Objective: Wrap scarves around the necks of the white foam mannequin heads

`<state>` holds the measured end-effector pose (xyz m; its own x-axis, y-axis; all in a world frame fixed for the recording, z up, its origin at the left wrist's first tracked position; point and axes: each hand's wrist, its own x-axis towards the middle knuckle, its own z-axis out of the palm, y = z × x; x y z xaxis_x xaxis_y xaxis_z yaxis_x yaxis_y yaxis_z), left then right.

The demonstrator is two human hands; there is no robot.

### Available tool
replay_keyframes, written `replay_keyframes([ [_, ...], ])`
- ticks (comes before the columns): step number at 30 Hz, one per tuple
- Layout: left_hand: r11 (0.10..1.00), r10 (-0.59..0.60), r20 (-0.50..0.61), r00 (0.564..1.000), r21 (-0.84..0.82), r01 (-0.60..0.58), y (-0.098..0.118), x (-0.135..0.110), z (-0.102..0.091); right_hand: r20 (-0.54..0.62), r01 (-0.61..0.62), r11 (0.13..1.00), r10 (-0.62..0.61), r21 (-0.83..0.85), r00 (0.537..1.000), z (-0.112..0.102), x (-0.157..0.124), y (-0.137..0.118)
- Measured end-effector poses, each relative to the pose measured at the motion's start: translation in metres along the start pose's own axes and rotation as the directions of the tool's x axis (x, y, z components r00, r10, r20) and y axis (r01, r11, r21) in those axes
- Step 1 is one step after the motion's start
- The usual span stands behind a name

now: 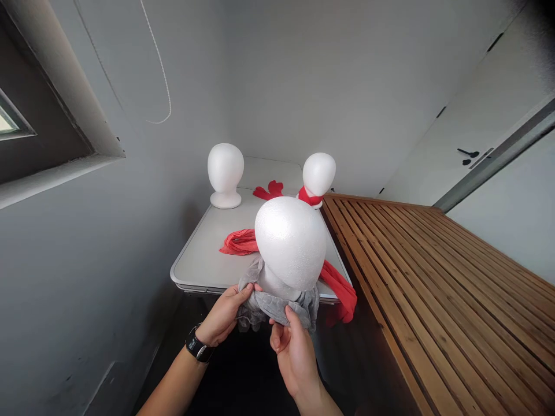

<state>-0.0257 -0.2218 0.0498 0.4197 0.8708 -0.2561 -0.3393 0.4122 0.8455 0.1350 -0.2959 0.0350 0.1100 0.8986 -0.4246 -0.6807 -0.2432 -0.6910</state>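
Note:
A white foam mannequin head [291,240] stands at the near edge of the table, tilted a little in view. Around its neck lies a grey scarf [277,306], with folds hanging down past the table edge. My left hand [226,312], with a black watch on the wrist, pinches the scarf at the left of the neck. My right hand [291,341] grips the scarf's front fold between thumb and fingers. Behind the head, a coral-red scarf [239,242] lies on the table, and a red cloth [340,289] hangs over the right edge.
Two more foam heads stand farther back: a bare one [225,170] at left and one [319,173] at right with a red scarf [309,197] round its neck. Another red cloth [269,189] lies between them on the white table [203,260]. A slatted wooden surface [416,277] adjoins at right.

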Motion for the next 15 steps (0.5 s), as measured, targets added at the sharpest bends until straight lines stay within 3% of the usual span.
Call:
replay_keyframes([
  [4,0.991,0.125,-0.106,0.987,0.05,-0.12,-0.006,0.005,-0.002,-0.092,0.088,0.996,-0.085,0.026,0.992,-0.01,-0.008,-0.002],
  [9,0.987,0.158,-0.232,0.96,0.059,-0.149,0.003,0.012,-0.014,-0.168,0.239,0.971,-0.233,0.015,0.958,-0.025,-0.012,-0.019],
  [13,0.971,0.232,-0.363,0.903,0.038,-0.234,0.022,0.011,-0.034,-0.236,0.35,0.936,-0.349,-0.039,0.907,-0.063,-0.007,-0.053],
  [15,0.975,0.222,-0.38,0.898,0.057,-0.216,0.03,0.007,-0.043,-0.214,0.336,0.936,-0.352,-0.108,0.911,-0.087,-0.004,-0.073],
])
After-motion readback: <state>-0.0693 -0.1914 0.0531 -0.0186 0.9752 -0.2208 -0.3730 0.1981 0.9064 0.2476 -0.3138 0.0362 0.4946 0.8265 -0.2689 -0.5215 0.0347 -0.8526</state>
